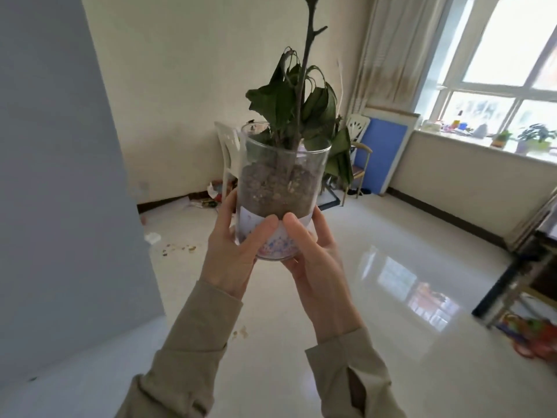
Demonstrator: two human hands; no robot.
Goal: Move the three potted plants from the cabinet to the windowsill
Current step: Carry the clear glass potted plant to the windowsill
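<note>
Sleeves nearest. Left hand (233,245), right hand (313,251): we clasp one glass pot (278,188), wilted plant inside. Windowsill (482,146): we count two potted plants (533,137).

Both arms are in loose khaki-beige fabric sleeves (193,351). Cuffs end right at the wrists. Right cuff's got an open slit.

Bright window (509,52) lights glossy white floor (346,297), cream walls (196,70), white chair (227,146).

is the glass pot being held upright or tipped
Roughly upright. The glass pot has its rim on top, the soil sits level inside, and the stem rises straight up, with the left hand and right hand cupping its base.
</note>
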